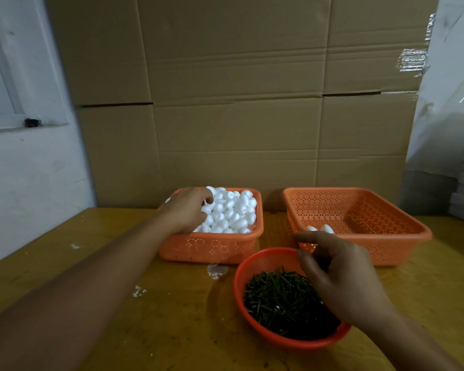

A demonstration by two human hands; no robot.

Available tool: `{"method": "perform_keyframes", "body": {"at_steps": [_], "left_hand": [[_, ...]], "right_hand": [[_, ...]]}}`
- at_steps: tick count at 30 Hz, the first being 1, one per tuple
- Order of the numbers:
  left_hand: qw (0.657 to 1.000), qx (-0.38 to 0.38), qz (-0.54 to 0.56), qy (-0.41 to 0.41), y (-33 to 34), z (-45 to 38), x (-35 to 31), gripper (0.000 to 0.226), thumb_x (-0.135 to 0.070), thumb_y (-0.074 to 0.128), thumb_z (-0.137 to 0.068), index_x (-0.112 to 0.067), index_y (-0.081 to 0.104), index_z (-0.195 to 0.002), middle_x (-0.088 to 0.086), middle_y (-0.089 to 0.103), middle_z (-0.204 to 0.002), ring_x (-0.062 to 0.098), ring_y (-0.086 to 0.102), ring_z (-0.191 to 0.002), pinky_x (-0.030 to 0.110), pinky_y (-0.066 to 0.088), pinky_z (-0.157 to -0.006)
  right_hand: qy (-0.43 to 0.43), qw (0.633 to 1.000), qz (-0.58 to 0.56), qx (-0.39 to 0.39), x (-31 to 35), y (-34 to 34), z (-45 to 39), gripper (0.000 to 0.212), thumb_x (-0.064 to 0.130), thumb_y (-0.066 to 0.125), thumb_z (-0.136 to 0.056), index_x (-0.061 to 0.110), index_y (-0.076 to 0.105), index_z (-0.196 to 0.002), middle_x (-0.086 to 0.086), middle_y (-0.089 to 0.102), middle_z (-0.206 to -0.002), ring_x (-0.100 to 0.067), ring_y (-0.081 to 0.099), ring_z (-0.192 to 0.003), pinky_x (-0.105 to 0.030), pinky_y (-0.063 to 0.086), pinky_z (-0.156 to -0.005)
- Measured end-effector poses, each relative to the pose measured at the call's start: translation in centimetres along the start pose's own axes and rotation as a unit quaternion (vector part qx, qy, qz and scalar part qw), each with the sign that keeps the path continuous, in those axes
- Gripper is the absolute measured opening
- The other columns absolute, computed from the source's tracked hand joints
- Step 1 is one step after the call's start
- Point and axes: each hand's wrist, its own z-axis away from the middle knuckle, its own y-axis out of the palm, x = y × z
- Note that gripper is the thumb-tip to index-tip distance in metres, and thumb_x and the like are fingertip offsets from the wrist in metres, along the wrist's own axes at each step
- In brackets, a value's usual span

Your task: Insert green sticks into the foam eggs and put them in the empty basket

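An orange basket [212, 249] at centre holds several white foam eggs [232, 212]. My left hand [189, 208] reaches into its left side, fingers curled down among the eggs; whether it grips one is hidden. A round red bowl [255, 263] in front holds a heap of green sticks [284, 303]. My right hand [343, 274] hovers over the bowl's right side, fingers apart and bent, nothing visible in them. A larger orange basket [386, 250] at right holds two eggs [320, 228] near its front wall.
The baskets stand on a yellow wooden table [172, 317] with white foam scraps [217, 271] near the middle. A cardboard wall [239, 116] rises right behind the baskets. A white wall is at left, stacked white things at far right.
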Motion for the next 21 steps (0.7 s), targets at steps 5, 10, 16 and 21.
{"method": "perform_keyframes", "body": {"at_steps": [5,10,16,21], "left_hand": [[0.98,-0.125,0.149,0.035,0.2,1.7,-2.2,0.02,-0.012,0.064,-0.094,-0.02,0.067,-0.111,-0.01,0.068,-0.105,0.011,0.06,-0.092,0.026,0.045,-0.078],[0.919,-0.165,0.354,0.051,0.4,4.4,-5.3,0.022,-0.007,0.068,-0.09,-0.025,0.062,-0.101,-0.012,0.07,-0.101,0.007,0.066,-0.094,0.029,0.054,-0.082],[0.859,-0.118,0.486,0.108,0.4,7.6,-9.0,0.029,-0.011,0.067,-0.094,-0.03,0.052,-0.111,0.0,0.075,-0.103,0.025,0.07,-0.095,0.043,0.057,-0.086],[0.853,-0.036,0.487,0.183,-1.3,8.9,-10.7,0.025,-0.017,0.052,-0.099,-0.037,0.055,-0.114,0.007,0.068,-0.098,0.03,0.064,-0.092,0.045,0.055,-0.085]], "right_hand": [[-0.009,1.0,0.009,0.008,0.0,0.1,0.0,0.031,0.027,0.066,-0.091,0.027,0.07,-0.122,0.014,0.064,-0.061,-0.011,0.073,-0.088,-0.043,0.051,-0.096],[-0.018,1.0,0.02,0.014,0.0,0.2,0.1,0.033,0.026,0.069,-0.09,0.031,0.068,-0.122,0.015,0.066,-0.065,-0.002,0.065,-0.061,-0.039,0.058,-0.065],[-0.021,0.999,0.037,0.03,0.3,0.2,0.2,0.035,0.027,0.07,-0.089,0.033,0.067,-0.123,0.011,0.07,-0.069,-0.005,0.066,-0.064,-0.04,0.057,-0.067],[-0.018,0.982,0.12,0.147,0.5,0.0,0.2,0.011,0.038,0.066,-0.089,0.036,0.073,-0.098,0.012,0.073,-0.08,-0.006,0.065,-0.071,-0.037,0.055,-0.069]]}}
